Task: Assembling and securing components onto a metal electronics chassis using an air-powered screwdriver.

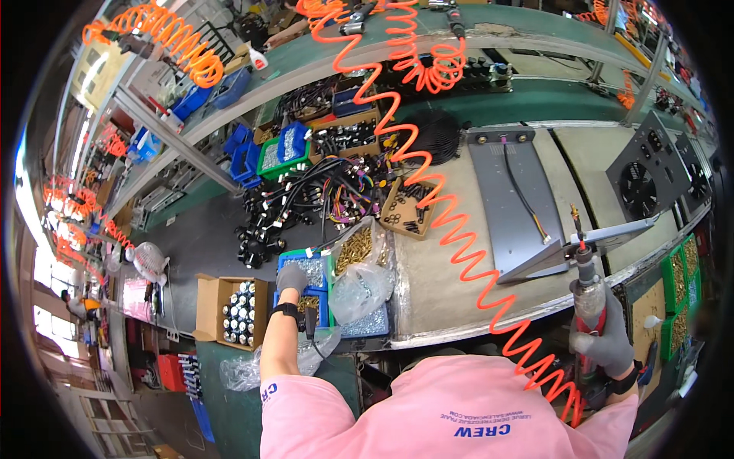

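My left hand (290,278), in a grey glove, reaches down into a blue bin of small silver screws (312,269). Its fingertips are hidden from above, so whether they pinch any screws does not show. A black strap circles that wrist. Just below the hand is another blue bin with brass-coloured screws (309,304). At the right, my right hand (608,341), also gloved in grey, is wrapped round a red and silver air screwdriver (587,300), bit pointing up and away. Beyond its tip stands a bent grey metal panel (520,206) with a black cable (520,187) on it.
An orange coiled hose (451,229) crosses the bench diagonally. Left of it lie a heap of cables (329,191), a bag of brass fittings (355,249) and a cardboard box of capped cylinders (241,314). A fan panel (641,180) stands far right, near green screw bins (676,329).
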